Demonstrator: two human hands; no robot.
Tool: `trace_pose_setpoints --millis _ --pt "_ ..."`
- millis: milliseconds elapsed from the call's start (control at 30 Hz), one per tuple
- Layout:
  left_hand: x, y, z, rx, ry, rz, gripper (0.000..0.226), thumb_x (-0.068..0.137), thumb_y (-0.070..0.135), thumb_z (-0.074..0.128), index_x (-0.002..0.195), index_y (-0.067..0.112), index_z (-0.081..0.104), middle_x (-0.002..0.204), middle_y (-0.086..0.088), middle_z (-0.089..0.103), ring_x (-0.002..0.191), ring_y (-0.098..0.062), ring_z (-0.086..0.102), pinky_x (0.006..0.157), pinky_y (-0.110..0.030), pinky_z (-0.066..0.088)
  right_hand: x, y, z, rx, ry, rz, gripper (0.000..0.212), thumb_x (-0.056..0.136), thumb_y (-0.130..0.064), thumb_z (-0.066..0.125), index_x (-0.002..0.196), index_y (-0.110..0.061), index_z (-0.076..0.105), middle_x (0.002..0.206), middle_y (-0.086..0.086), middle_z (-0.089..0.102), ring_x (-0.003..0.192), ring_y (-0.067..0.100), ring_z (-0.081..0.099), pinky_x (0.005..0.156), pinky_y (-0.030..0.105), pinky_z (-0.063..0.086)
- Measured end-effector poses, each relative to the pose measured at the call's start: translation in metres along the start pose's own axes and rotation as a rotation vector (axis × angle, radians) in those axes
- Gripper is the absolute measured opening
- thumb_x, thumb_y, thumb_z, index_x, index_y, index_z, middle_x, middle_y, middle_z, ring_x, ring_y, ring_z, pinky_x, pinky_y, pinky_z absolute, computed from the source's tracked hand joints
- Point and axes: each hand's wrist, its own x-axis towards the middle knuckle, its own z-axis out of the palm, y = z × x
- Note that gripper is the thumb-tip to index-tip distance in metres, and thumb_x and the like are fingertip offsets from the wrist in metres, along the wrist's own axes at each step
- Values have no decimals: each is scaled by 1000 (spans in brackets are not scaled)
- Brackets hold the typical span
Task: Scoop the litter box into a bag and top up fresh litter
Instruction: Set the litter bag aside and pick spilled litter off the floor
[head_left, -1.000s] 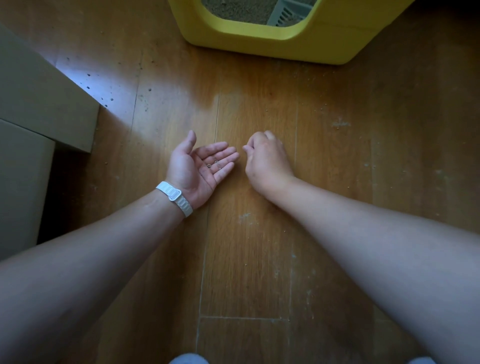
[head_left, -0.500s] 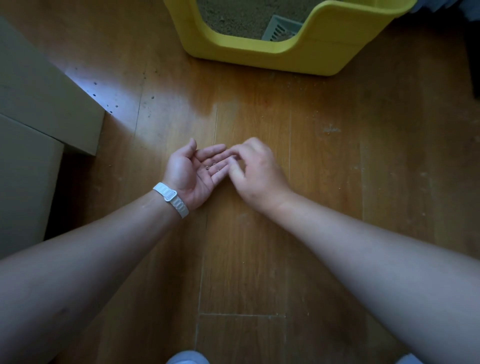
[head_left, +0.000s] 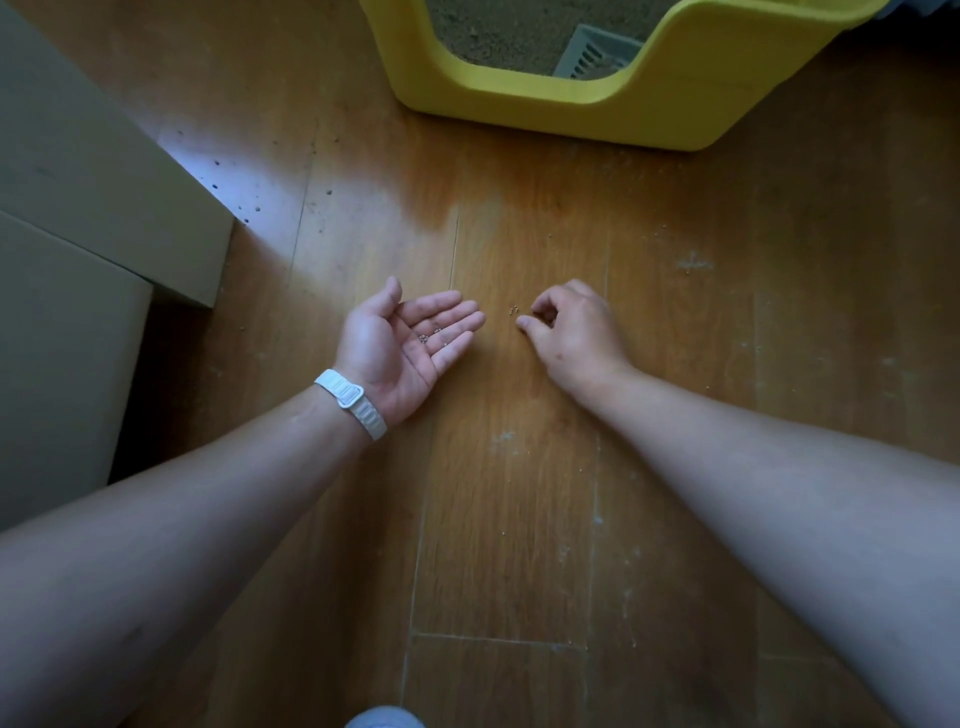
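A yellow litter box (head_left: 597, 111) stands on the wood floor at the top, with grey-brown litter (head_left: 498, 31) and a pale slotted scoop (head_left: 592, 52) inside. My left hand (head_left: 402, 345) lies palm up and cupped on the floor, and a few litter grains (head_left: 430, 336) rest on its fingers. My right hand (head_left: 571, 332) is palm down a short way to the right, fingers curled and pinched near the floor. A small cluster of stray grains (head_left: 514, 310) lies on the floor just left of its fingertips.
Cardboard boxes (head_left: 93, 171) stand along the left. More dark grains (head_left: 244, 208) are scattered on the sunlit patch of floor beside them. White scuffs mark the floorboards (head_left: 691, 262) to the right. A white band is on my left wrist (head_left: 350, 402).
My right hand touched my left palm half a second ago and has since drawn back to the right, down to the floor by the stray grains. The left hand stays cupped.
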Motion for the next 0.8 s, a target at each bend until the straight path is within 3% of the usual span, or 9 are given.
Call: trace_pose_setpoints --millis 300,600,800 --pt "12 -7 2 18 1 -30 66 102 49 26 109 -6 62 110 -24 70 103 -33 69 90 -37 54 1 0 10 40 71 -11 16 91 -20 64 87 -5 68 98 10 61 94 27 56 78 30 39" --pt "17 -9 1 13 -5 -23 66 102 49 27 108 -6 62 107 -22 71 101 -31 70 88 -36 55 7 -11 5 -184 -95 -37 16 97 -17 53 105 -6 60 114 14 55 111 32 51 91 34 40" --pt "18 -10 1 -11 -12 -24 66 102 49 27 101 -6 64 99 -21 72 89 -28 72 82 -34 58 -9 -46 -4 85 -103 -37 13 97 -21 53 96 -12 62 111 10 57 104 27 55 88 32 41"
